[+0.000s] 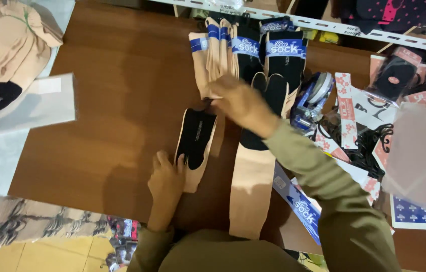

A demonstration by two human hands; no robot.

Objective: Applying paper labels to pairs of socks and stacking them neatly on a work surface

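Left hand (166,179) on folded sock (195,146), banded socks (253,50) behind

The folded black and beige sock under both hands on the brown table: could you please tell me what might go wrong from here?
The left hand pins only the near end of the folded sock, so the right hand pulling at the far end might undo the fold. The right forearm crosses the long flat sock and may drag it askew. The banded sock row lies just behind the right hand, so a backward sweep could knock it out of line.
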